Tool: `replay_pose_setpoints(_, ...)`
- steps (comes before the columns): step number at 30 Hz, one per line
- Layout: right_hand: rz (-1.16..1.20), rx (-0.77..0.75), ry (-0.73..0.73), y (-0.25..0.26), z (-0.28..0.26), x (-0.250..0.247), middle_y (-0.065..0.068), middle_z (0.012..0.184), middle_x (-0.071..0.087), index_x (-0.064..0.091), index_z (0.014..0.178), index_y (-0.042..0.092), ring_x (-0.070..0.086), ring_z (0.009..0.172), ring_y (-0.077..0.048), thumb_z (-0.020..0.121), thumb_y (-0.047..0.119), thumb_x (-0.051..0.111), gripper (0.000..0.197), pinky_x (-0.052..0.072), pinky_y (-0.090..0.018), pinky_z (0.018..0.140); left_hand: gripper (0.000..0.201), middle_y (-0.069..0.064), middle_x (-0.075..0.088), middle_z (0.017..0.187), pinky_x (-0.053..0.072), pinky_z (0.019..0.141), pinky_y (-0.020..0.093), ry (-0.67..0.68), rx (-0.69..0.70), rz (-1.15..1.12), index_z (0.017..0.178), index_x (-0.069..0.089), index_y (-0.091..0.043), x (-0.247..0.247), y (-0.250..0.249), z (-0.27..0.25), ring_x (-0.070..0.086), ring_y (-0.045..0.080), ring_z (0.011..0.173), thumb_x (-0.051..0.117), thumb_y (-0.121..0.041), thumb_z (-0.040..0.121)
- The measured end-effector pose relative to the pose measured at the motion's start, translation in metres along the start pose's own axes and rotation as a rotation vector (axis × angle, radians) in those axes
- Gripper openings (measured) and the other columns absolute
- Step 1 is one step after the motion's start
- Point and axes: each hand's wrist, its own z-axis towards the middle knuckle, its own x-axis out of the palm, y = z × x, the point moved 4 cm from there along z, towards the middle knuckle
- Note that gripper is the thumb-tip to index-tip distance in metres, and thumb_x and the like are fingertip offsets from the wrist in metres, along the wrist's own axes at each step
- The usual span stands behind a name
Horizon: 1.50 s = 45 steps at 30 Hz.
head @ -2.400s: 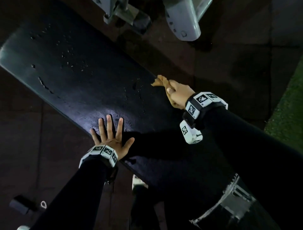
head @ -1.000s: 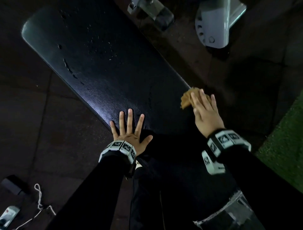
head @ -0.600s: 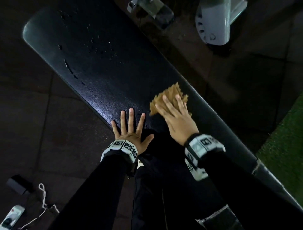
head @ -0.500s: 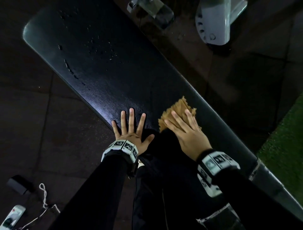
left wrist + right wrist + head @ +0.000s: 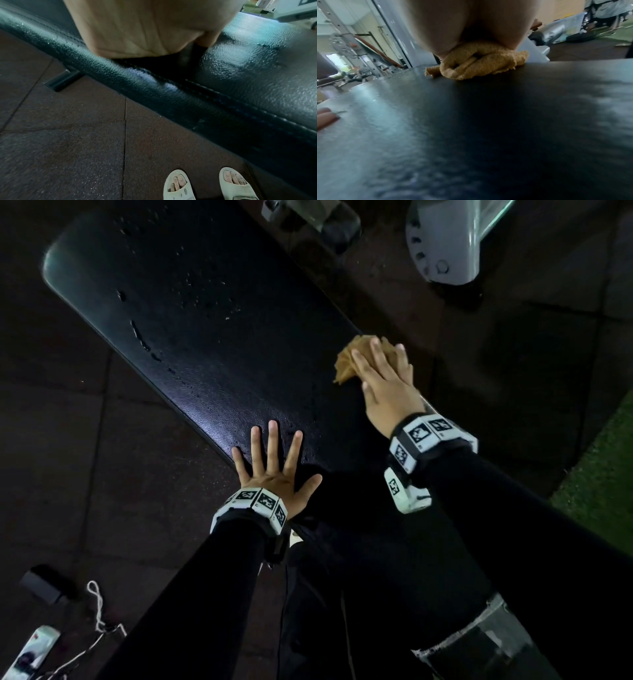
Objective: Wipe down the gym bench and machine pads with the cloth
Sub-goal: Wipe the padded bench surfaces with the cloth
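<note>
cloth sat bunched at the far edge of the table under our right hand, fingers laid fairly straight over it, while our left hand lay spread flat, so we judged firm overlapping strokes toward the unwiped droplets best.

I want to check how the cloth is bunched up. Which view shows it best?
The right wrist view: the tan cloth sits close up, its rolled folds clear beneath the right hand. The head view shows it partly covered by fingers; the left wrist view shows none.
</note>
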Motion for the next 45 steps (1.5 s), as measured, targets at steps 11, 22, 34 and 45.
replay_pose_setpoints(11,-0.131,-0.251,0.212,0.031,-0.132,0.060,0.009,0.154,-0.016,-0.004,0.146,0.036,-0.024,0.140,-0.031,0.098,0.025,0.031,0.061,-0.014,-0.044,0.110,0.080,-0.006,-0.051,0.140,-0.036,0.097,0.050,-0.129,0.032,-0.051,0.130,-0.041,-0.047,0.003,0.002,-0.001,-0.050,0.020,0.126,0.003,-0.081,0.073)
replay_pose_setpoints(22,0.064,0.469,0.012,-0.081,-0.110,0.008,-0.010,0.158,-0.010,0.000,0.150,0.017,-0.010,0.145,-0.027,0.091,0.058,0.037,0.081,-0.006,-0.047,0.116,0.078,0.011,-0.001,0.160,-0.004,0.115,0.057,-0.375,0.019,-0.211,0.151,0.009,-0.011,-0.004,-0.086,-0.043,-0.006,0.025,0.147,0.030,-0.051,0.088)
replay_pose_setpoints(34,0.173,0.488,-0.044,-0.101,-0.102,0.014,-0.005,0.142,0.035,0.022,0.143,0.024,0.030,0.133,-0.028,0.083,0.064,0.047,0.077,0.016,-0.046,0.110,0.084,0.005,-0.018,0.158,-0.007,0.114,0.048,-0.370,0.002,-0.059,0.148,-0.017,-0.024,-0.034,-0.091,0.039,-0.018,0.030,0.144,0.013,-0.073,0.086)
replay_pose_setpoints(45,0.187,0.484,-0.013,-0.107,-0.099,0.021,-0.004,0.143,0.032,0.018,0.142,0.026,0.028,0.134,-0.029,0.079,0.070,0.042,0.081,0.015,-0.047,0.111,0.082,0.020,-0.001,0.158,0.001,0.118,0.050,-0.457,-0.325,-0.282,0.151,0.002,-0.008,0.004,-0.011,-0.019,-0.005,0.042,0.144,0.016,-0.065,0.093)
